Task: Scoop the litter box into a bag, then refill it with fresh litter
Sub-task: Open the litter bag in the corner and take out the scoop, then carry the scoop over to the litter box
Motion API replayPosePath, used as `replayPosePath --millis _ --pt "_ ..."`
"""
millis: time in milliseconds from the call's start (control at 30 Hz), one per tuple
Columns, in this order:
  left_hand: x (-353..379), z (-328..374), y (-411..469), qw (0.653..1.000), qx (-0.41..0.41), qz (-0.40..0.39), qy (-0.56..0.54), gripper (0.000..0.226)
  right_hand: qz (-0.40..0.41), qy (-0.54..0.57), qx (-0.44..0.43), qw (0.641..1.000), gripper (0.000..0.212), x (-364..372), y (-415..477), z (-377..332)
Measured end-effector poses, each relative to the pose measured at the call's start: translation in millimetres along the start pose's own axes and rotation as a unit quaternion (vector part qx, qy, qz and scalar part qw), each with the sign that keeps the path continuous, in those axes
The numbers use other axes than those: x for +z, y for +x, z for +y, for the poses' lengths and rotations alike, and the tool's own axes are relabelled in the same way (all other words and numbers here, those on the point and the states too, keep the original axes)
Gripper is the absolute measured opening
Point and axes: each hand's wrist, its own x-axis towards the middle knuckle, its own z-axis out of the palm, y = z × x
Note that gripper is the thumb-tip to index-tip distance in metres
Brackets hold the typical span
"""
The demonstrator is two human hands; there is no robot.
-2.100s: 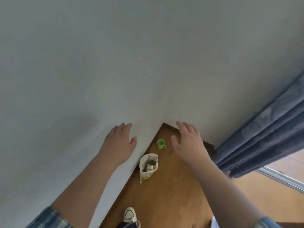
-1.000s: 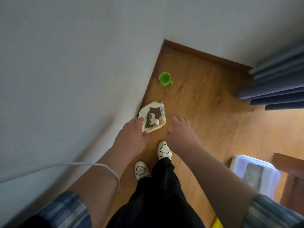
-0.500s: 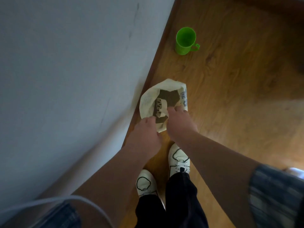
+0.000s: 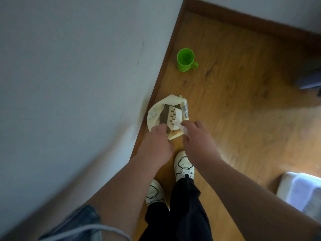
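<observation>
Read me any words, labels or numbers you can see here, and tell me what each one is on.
Bag, right fold of the rim, blue print: too blurred to read.
Same bag, left fold of the rim, small grey print: too small to read.
Green cup: no text visible.
White shoes: dark outline marks only, no text.

A green cup point(image 4: 185, 60) is standing upright on the wooden floor point(image 4: 243, 119) near the white wall point(image 4: 69, 66), a dark curtain point(image 4: 309, 80) hanging well apart

Left hand point(image 4: 156, 145), right hand point(image 4: 198, 141) dropped from wall point(image 4: 69, 84), gripping litter bag point(image 4: 155, 113) rim.
</observation>
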Motion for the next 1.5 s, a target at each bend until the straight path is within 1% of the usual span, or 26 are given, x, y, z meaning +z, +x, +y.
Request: replayPosePath --millis 133,200,267,367,467,567,733,933,1033,1133,1200,1267,1333,1400,1500 --pt "-58 32 -56 1.0 -0.017 0.009 -0.019 0.058 0.015 0.039 -0.008 0.999 0.045 -77 -64 -31" --pt "-96 49 -92 1.0 -0.005 0.022 -0.021 0.054 0.03 0.061 -0.007 0.998 0.043 -118 -104 -52" --pt "-137 67 -130 0.999 0.016 0.041 -0.018 0.051 0.058 0.085 -0.009 0.995 0.041 -159 -145 -74" --pt "-194 102 -180 0.997 0.02 0.075 -0.009 0.059 0.106 0.121 -0.019 0.987 0.038 -213 -196 -106" --pt "-255 147 -251 0.99 0.078 0.113 -0.018 0.058 0.176 0.149 -0.042 0.972 0.035 -276 -264 -144" --pt "-311 193 -322 0.979 0.149 0.135 -0.039 0.057 0.253 0.164 -0.059 0.952 0.035 -336 -332 -180" --pt "-398 264 -432 0.943 0.272 0.186 -0.05 0.061 0.383 0.169 -0.105 0.902 0.034 -432 -444 -222" --pt "-460 341 -548 0.891 0.381 0.213 -0.129 0.059 0.477 0.238 -0.169 0.829 0.032 -516 -564 -252" --pt "-474 373 -596 0.856 0.438 0.231 -0.145 0.057 0.506 0.263 -0.211 0.794 0.035 -545 -612 -258" --pt "-471 397 -631 0.829 0.478 0.264 -0.124 0.057 0.518 0.275 -0.238 0.774 0.034 -559 -649 -246" --pt "-461 415 -652 0.818 0.494 0.259 -0.142 0.053 0.528 0.278 -0.241 0.765 0.034 -564 -667 -228" --pt "-443 434 -670 0.809 0.502 0.245 -0.183 0.047 0.541 0.282 -0.239 0.755 0.034 -569 -685 -204" --pt "-420 458 -685 0.802 0.506 0.239 -0.21 0.045 0.55 0.276 -0.221 0.757 0.032 -575 -707 -173" --pt "-386 486 -701 0.795 0.517 0.215 -0.233 0.044 0.567 0.255 -0.188 0.76 0.028 -585 -732 -135" --pt "-324 535 -732 0.779 0.558 0.171 -0.23 0.043 0.611 0.193 -0.121 0.758 0.026 -604 -774 -77"
